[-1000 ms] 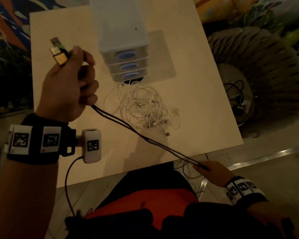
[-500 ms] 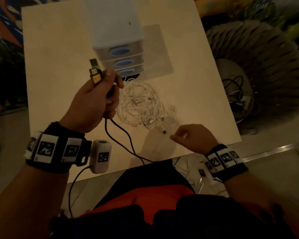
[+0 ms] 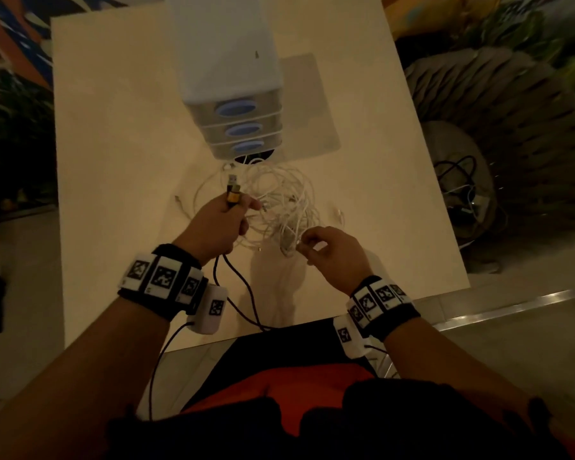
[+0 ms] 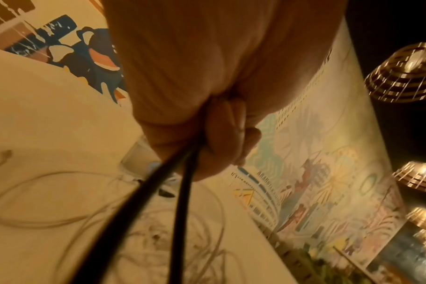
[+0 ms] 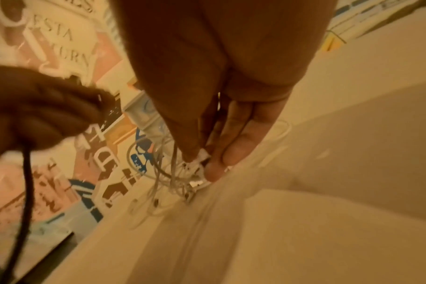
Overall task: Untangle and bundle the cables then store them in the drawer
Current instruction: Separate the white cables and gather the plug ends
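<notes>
My left hand (image 3: pixel 234 212) grips a doubled black cable (image 3: pixel 238 283), its USB plugs (image 3: pixel 233 193) sticking up out of the fist. Two black strands (image 4: pixel 182 182) run down from the fist and hang over the table's near edge. A tangle of white cables (image 3: pixel 279 194) lies on the table in front of the small drawer unit (image 3: pixel 236 111). My right hand (image 3: pixel 304 242) pinches a white cable end (image 5: pixel 198 160) at the near edge of that tangle, thumb against fingertips (image 5: pixel 214 169). The three drawers look closed.
The pale table (image 3: pixel 113 161) ends just before my lap. Right of it stands a ribbed woven seat (image 3: pixel 512 127) holding more dark and white cables (image 3: pixel 462 187). A metal floor strip (image 3: pixel 512 305) runs at the lower right.
My left hand came down from the upper left to the white tangle, still gripping the black cable. My right hand let go of the black strands, moved up and pinched a white cable.
</notes>
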A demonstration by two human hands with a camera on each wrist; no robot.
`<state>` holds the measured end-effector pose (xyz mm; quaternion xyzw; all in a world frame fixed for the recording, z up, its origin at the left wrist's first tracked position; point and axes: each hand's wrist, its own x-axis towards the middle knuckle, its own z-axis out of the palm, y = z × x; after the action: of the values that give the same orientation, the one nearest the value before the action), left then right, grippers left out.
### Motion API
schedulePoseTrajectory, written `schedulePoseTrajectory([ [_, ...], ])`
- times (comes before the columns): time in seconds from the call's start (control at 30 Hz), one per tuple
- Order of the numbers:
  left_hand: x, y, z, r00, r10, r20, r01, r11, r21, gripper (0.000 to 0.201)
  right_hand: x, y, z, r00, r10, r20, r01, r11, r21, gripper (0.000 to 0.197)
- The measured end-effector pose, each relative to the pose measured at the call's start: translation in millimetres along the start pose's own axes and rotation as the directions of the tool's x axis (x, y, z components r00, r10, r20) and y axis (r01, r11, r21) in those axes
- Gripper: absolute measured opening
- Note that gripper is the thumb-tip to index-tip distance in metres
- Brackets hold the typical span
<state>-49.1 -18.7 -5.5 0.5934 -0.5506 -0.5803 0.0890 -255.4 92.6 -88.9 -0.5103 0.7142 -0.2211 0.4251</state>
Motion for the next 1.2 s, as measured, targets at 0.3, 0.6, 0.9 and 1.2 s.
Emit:
schedulePoseTrajectory([
  [0.3,42,-7,18,0.993,-0.097,-0.064,0.101,0.994,0.047,0.03,9,-7,-4,0.999,0.039,0.03,-0.047,0.928,0.37,0.01],
  [0.6,51,-3,16,0.979,-0.201,-0.036,0.203,0.978,0.041,0.043,19,-2,-3,0.999,0.042,0.032,-0.051,0.914,0.403,0.01],
  [0.9,27,8,14,0.993,0.009,-0.118,0.005,0.993,0.118,0.031,26,-3,-13,1.0,0.015,0.005,-0.015,1.0,0.006,0.017],
  [1.2,11,15,14,0.975,0.146,-0.166,-0.157,0.986,-0.057,0.021,40,-42,-21,0.897,-0.438,-0.056,0.437,0.899,-0.03,0.036],
])
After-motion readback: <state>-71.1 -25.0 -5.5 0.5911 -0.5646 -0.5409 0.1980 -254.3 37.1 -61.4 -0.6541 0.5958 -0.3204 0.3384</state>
